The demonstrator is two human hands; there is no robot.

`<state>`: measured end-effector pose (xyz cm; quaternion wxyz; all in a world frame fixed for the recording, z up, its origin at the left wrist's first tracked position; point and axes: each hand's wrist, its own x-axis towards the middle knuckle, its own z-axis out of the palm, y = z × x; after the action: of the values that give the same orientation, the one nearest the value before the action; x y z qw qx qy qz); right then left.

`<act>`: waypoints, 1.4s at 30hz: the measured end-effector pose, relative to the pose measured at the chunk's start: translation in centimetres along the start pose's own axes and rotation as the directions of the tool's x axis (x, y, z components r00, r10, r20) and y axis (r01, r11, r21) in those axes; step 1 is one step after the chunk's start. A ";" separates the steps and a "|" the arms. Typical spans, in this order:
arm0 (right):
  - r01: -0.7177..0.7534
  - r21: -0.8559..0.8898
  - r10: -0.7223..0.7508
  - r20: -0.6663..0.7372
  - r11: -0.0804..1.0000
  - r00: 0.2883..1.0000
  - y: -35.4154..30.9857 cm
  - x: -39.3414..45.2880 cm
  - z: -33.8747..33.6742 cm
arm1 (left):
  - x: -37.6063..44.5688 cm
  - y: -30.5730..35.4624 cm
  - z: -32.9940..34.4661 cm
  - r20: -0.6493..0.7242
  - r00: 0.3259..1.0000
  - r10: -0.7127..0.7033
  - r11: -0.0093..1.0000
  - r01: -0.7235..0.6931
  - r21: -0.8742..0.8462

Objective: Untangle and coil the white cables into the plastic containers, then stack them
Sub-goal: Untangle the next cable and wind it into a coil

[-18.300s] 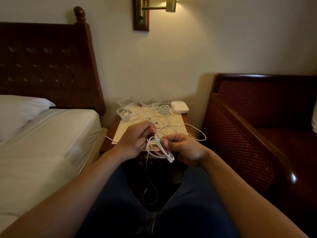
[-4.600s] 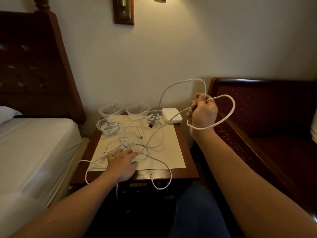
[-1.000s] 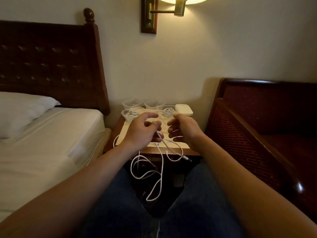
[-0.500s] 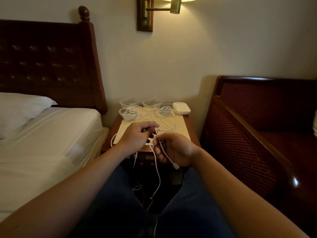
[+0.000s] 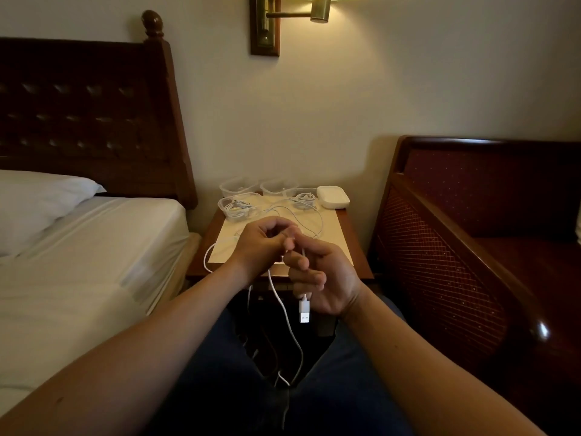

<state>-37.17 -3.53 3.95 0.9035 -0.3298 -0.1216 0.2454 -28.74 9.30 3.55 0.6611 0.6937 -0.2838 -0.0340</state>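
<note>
At frame centre, your left hand [image 5: 262,243] and right hand [image 5: 317,278] pinch one white cable [image 5: 284,313], apparently near its plug; wind even loops, keeping the hanging slack untwisted.

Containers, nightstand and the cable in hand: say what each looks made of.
Containers: clear thin plastic; the wall shows through them. Nightstand: dark reddish wood, probably varnished, given its smooth edge. Cable: white, smooth, likely plastic-jacketed; it hangs limp in loops, held by the left hand and right hand. Its USB plug has a white body and a metal-looking tip.
</note>
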 end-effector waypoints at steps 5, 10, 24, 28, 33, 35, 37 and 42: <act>0.124 0.067 -0.117 -0.097 0.990 0.988 -0.8 -0.6 1.2 | -1.2 -0.7 1.8 0.002 0.980 -0.200 0.970 0.198 -0.139; 0.323 -0.230 -0.385 -0.315 0.918 0.868 -2.1 -1.1 0.0 | -2.8 -1.0 3.2 0.144 0.955 -0.258 0.966 0.250 0.070; -0.438 -0.898 -0.497 -0.393 0.028 0.773 -2.9 -1.0 -3.4 | -0.6 1.7 0.4 0.370 0.928 -0.040 0.621 -0.267 0.737; -0.412 -0.829 -0.333 -0.537 0.378 0.775 -2.0 -1.2 -3.2 | -0.4 2.6 -0.2 0.328 0.935 0.137 0.778 -0.306 0.548; -0.154 -0.261 0.092 -0.235 0.953 0.968 -1.4 -1.3 -2.9 | -0.5 1.0 0.2 0.112 0.963 0.243 0.876 -0.268 0.402; -0.065 0.041 0.064 0.010 0.997 0.998 -1.4 -1.1 -2.5 | -0.8 0.5 0.8 0.034 0.987 0.156 0.960 -0.160 0.229; -0.019 0.209 -0.002 0.099 0.978 0.995 -1.5 -1.0 -1.7 | -1.4 0.6 1.5 0.004 1.000 -0.010 0.998 0.010 -0.066; 0.185 0.133 -0.169 -0.121 0.974 0.978 -2.0 -1.4 -0.3 | -2.9 1.1 3.6 0.102 0.965 -0.240 0.926 0.259 -0.276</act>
<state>-37.52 -5.70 4.96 0.9484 -0.2646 -0.0831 0.1537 -33.11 7.35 3.20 0.7352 0.6194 -0.2070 -0.1815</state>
